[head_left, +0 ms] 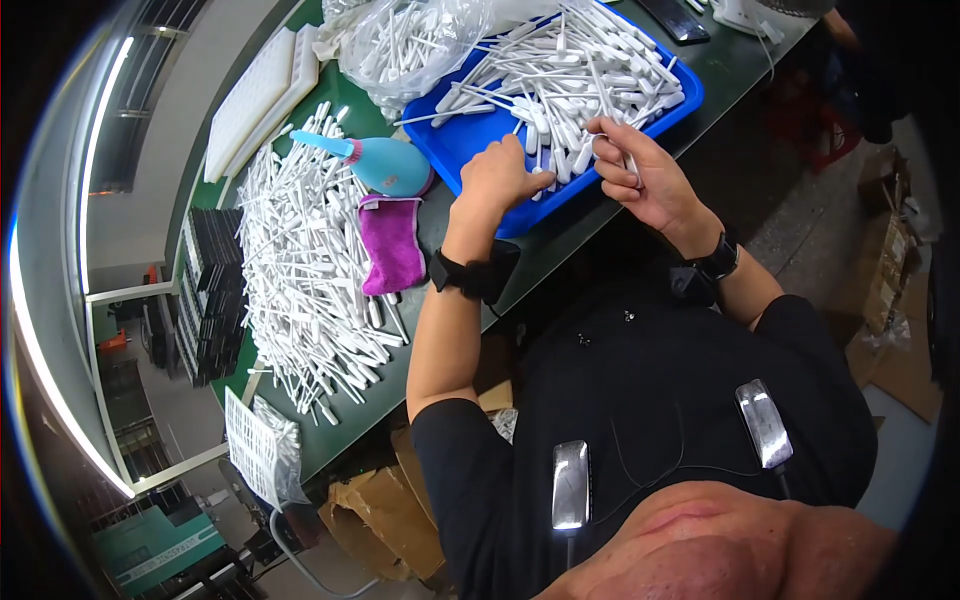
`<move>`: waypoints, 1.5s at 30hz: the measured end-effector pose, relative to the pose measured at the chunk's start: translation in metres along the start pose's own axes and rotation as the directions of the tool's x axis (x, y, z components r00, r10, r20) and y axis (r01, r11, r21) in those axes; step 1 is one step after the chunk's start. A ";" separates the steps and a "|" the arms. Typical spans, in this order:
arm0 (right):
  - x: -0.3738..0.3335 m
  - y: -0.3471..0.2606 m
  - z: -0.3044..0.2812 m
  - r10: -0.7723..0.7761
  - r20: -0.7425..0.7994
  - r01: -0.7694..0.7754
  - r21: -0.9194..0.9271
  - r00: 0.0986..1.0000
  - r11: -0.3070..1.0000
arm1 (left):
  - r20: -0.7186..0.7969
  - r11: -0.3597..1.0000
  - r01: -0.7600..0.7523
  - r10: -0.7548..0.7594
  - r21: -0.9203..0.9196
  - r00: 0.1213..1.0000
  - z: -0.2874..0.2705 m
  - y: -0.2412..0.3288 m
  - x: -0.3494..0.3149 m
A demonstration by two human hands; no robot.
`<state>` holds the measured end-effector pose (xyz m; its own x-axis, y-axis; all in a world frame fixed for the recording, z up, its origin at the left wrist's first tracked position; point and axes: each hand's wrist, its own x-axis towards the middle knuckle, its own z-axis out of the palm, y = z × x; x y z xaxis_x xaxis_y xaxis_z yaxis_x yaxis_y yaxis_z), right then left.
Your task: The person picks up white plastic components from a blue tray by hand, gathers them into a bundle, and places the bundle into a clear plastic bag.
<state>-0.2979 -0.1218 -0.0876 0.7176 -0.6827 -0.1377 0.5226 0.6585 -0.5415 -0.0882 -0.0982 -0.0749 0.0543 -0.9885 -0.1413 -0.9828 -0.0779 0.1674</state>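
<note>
Sticks (620, 75), white and thick at one end, heaped in a blue tray (450, 148) near the edge of a green table (345, 428). Densest across the far and right parts of the tray, with bare blue bottom showing toward the left.

Right hand (655, 190) at the tray's near right side, fingers curled and closed on a single white stick (632, 168). Left hand (490, 180) over the near left part of the tray, thumb stretched toward the loose sticks — impossible to tell whether closed on anything. Hands near each other but apart. Black band (462, 278) around the left wrist, dark watch (720, 258) around the right.

Just left of the tray, a light blue squeeze bulb (392, 167) on its side, nozzle pointing left. Below it, a purple cloth (393, 245), next to a broad loose pile (305, 270) of similar white sticks.

Farther left, a stack of black trays (210, 290); beyond the pile, white slabs (250, 105) leaning together. At the tray's far left corner — a clear bag (400, 45) of more sticks.
</note>
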 end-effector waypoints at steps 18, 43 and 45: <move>-0.005 0.015 0.009 0.154 -0.078 -0.152 0.038 0.985 0.988 | 0.021 0.996 0.090 -0.091 0.012 0.996 -0.014 -0.008 -0.033; 0.000 0.009 -0.010 0.282 0.141 -0.309 0.240 0.949 0.920 | -0.161 0.893 -0.261 0.337 0.366 0.927 -0.002 -0.032 0.054; 0.000 0.009 -0.014 0.246 0.021 -0.245 0.194 0.969 0.950 | -0.201 0.898 -0.254 0.341 0.360 0.918 -0.010 -0.031 0.041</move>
<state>-0.2997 -0.1199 -0.1043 0.8335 -0.4932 -0.2491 0.4099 0.8542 -0.3199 -0.0536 -0.1378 -0.0761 -0.2496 -0.9605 0.1231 -0.9595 0.2281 -0.1655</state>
